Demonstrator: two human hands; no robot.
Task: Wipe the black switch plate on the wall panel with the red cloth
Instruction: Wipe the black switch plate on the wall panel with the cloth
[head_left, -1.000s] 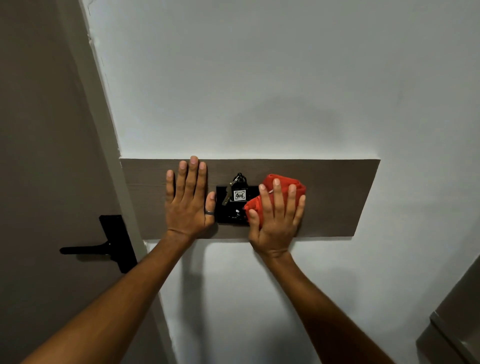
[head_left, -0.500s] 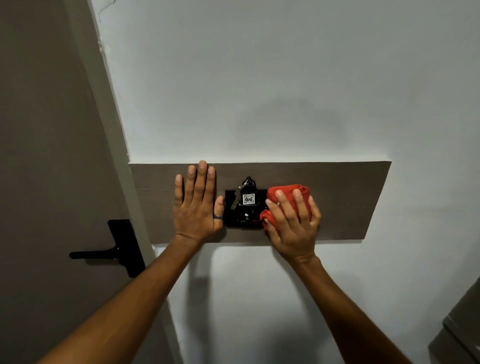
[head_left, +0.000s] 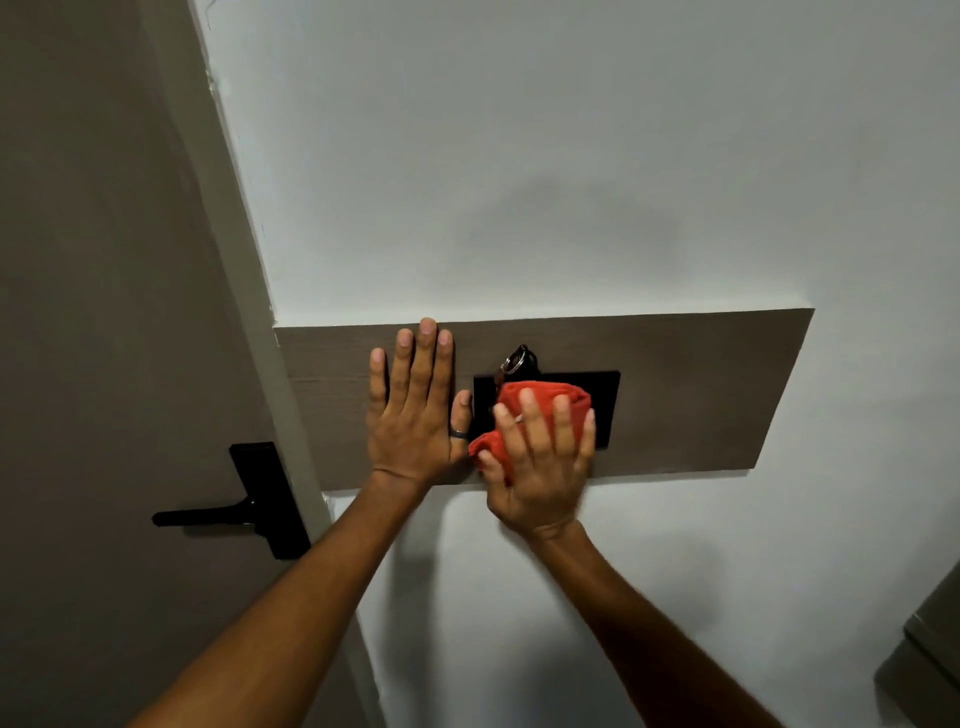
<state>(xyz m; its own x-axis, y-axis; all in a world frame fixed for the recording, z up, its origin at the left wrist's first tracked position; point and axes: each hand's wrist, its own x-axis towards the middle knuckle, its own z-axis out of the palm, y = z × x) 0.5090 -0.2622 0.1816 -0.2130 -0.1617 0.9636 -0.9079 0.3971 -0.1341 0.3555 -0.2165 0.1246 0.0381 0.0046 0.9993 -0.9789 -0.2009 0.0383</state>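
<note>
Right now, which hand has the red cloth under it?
The right hand presses the red cloth onto the black switch plate. The left hand lies flat and bare on the wall panel, beside the plate.

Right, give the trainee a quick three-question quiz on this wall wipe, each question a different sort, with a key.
1. True or false: the left hand lies flat on the wood panel beside the black switch plate.
2. Which hand presses the red cloth against the plate? A) left B) right C) both
3. Fill in: the keyring shows just above the plate's ____ edge.

Key
1. True: palm down, fingers spread, holding nothing.
2. B: the right hand covers the cloth over the plate's left part.
3. Top: its lower part is hidden behind the cloth.
</note>
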